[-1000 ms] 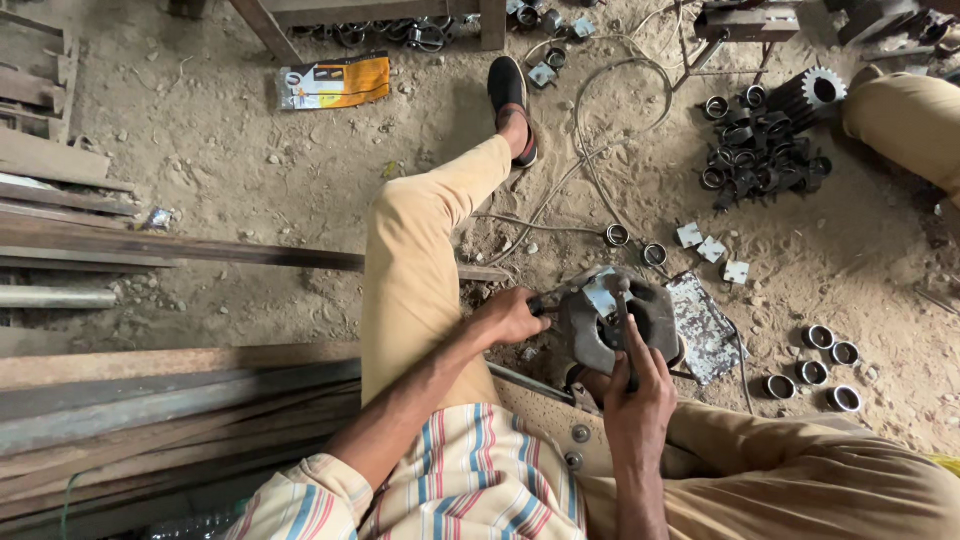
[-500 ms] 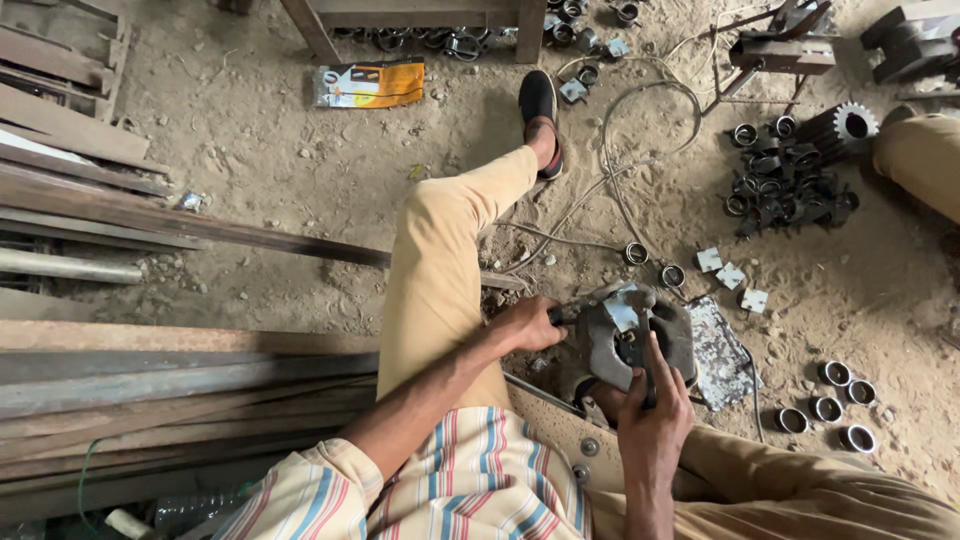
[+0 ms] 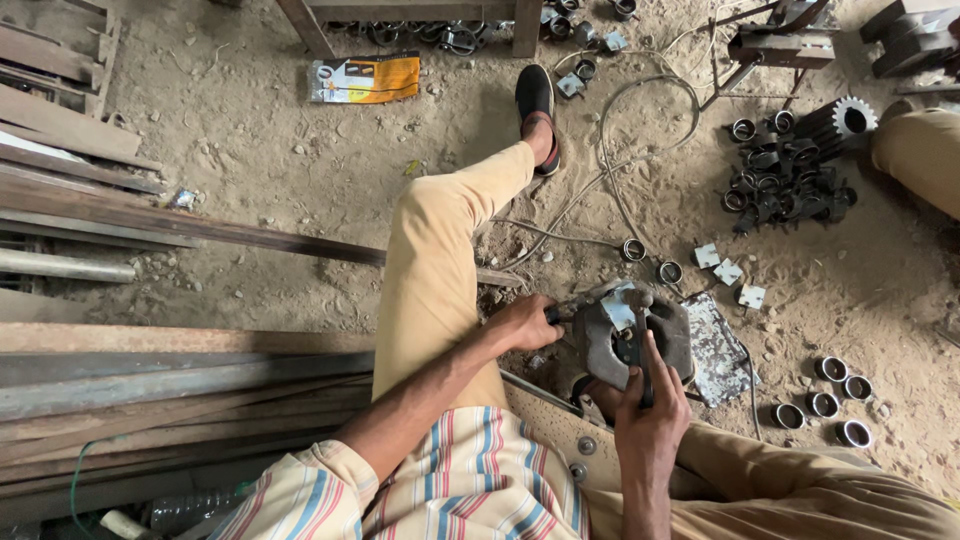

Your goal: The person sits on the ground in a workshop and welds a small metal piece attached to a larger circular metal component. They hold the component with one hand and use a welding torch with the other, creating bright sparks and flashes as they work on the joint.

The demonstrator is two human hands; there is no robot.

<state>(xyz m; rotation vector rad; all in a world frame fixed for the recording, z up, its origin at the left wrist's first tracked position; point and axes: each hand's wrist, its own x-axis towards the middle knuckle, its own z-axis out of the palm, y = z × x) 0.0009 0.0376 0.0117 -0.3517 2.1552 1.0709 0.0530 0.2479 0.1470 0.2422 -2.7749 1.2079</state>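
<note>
I sit on a sandy floor with my left leg [image 3: 440,240] stretched forward. A heavy grey metal fixture [image 3: 615,340] lies on the ground between my legs. My left hand [image 3: 522,322] is closed around a short dark handle sticking out of the fixture's left side. From below, my right hand [image 3: 648,418] grips a dark narrow tool [image 3: 640,350] that lies across the middle of the fixture, fingers pointing along it. A flat grey metal plate [image 3: 718,345] lies just right of the fixture.
Long rusty bars and wooden planks [image 3: 170,370] are stacked at my left. Several metal rings [image 3: 828,385] lie at the right, a pile of dark rings and a gear [image 3: 790,165] at the upper right. A cable [image 3: 610,150] loops past my shoe [image 3: 534,95]. Another person's knee [image 3: 925,155] is at the right edge.
Both hands have stayed on the fixture in the same grips. Only the view has shifted slightly.
</note>
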